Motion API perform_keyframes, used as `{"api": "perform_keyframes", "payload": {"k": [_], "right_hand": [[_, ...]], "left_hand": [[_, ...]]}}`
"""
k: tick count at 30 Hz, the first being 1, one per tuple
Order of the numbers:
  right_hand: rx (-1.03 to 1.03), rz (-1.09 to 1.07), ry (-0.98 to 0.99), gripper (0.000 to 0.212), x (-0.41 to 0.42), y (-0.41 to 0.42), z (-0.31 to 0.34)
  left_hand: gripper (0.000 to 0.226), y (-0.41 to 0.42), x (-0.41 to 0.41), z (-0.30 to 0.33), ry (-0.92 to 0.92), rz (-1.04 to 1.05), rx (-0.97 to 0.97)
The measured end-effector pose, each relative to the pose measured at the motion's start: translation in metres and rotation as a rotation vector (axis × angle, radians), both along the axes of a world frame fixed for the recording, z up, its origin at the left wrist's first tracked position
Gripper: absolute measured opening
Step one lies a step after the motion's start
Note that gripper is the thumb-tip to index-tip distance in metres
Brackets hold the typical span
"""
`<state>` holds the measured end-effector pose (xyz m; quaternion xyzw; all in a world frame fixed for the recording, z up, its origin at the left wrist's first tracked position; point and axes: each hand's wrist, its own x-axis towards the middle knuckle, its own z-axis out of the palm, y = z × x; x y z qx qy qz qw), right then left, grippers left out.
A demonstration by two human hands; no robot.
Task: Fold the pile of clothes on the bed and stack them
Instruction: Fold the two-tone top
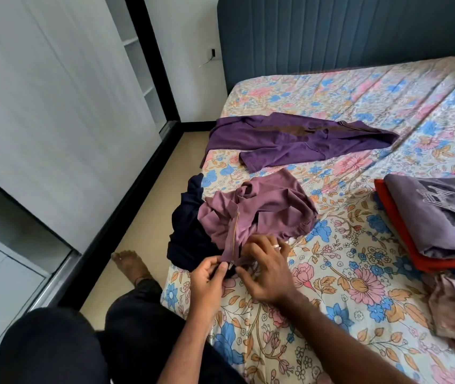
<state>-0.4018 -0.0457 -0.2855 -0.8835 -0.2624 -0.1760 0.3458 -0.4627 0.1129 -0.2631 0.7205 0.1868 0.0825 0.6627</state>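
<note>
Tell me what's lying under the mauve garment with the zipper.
A dark navy garment lies under the mauve garment, showing at its left side and hanging over the bed edge. How far it reaches beneath, and whether anything else is under there, is covered.

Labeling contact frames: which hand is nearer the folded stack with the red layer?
Right. The right hand works the mauve garment on the side toward the folded stack, though well short of it. The left hand pinches the zipper end farther from it, near the bed's edge.
</note>
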Motion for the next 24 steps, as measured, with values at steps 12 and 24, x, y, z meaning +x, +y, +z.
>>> {"api": "perform_keyframes", "payload": {"k": [12,24], "right_hand": [[-0.214,-0.044,-0.167,0.023,-0.006,0.013,0.0],[-0.092,-0.156,-0.058,0.022,0.003,0.014,-0.004]], "left_hand": [[0.011,0.002,0.004,-0.005,-0.032,0.014,-0.102],[0.005,-0.007,0.022,-0.012,-0.044,-0.01,0.067]]}}
